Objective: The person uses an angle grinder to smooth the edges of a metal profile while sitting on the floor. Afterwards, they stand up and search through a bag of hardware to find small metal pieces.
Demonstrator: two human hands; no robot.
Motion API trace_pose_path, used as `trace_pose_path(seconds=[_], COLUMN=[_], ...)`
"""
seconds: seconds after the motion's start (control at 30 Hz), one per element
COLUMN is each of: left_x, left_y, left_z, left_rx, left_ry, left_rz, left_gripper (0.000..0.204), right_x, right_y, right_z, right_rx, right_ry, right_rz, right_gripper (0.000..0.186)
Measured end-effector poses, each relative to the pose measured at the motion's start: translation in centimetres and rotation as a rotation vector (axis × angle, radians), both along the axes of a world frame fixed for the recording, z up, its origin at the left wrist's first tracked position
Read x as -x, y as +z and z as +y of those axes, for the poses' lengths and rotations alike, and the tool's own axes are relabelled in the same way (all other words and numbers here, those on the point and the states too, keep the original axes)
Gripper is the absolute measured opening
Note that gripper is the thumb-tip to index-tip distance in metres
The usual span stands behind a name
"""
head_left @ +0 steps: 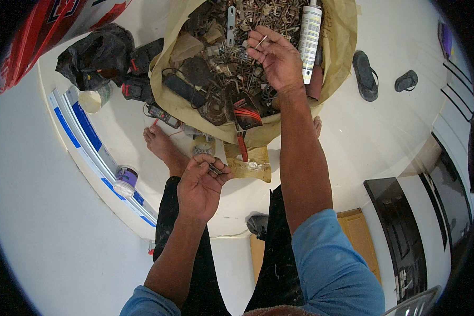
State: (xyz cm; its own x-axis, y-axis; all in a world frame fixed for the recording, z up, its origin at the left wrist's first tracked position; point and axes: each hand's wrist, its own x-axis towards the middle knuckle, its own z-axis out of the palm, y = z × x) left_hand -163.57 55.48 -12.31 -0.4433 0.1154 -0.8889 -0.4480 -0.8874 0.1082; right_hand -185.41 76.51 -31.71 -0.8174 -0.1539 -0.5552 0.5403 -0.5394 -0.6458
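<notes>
A spread tan cloth sack holds a heap of loose screws, nails and metal hardware. Over that heap my right hand is turned palm up, its curled fingers holding a small thin metal fastener, perhaps a screw. Nearer to me, my left hand is half closed, with a few slim dark metal fasteners in its fingers. Just beyond the left hand, a red-handled tool hangs over the sack's near edge, above a yellowish flap bearing white bits.
A white sealant cartridge and a flat metal bracket lie on the heap. Left of the sack are a black plastic bag, black battery packs and a meter. A purple-labelled tub and dark sandals flank it.
</notes>
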Motion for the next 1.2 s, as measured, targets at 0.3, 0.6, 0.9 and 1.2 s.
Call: trace_pose_path(seconds=[0.3,0.6,0.9,1.2], left_x=[-0.1,-0.1,0.1,-0.2], left_y=[-0.2,-0.3,-0.1,-0.2], left_z=[-0.1,-0.3,-0.3,-0.3], left_rx=[0.0,0.006,0.008,0.003], left_ry=[0.004,-0.006,-0.003,0.001], left_rz=[-0.007,-0.025,-0.029,-0.007], left_gripper=[0.016,0.016,0.017,0.017], right_x=[0.5,0.8,1.8,-1.0], right_y=[0.7,-3.8,-5.1,-2.5], right_z=[0.3,-2.1,-5.0,-2.8], right_rx=[0.088,-1.222,-1.661,-0.828], right_ry=[-0.055,0.159,0.293,0.048], right_rz=[-0.088,0.302,0.188,0.116], right_gripper=[0.03,0.019,0.022,0.018])
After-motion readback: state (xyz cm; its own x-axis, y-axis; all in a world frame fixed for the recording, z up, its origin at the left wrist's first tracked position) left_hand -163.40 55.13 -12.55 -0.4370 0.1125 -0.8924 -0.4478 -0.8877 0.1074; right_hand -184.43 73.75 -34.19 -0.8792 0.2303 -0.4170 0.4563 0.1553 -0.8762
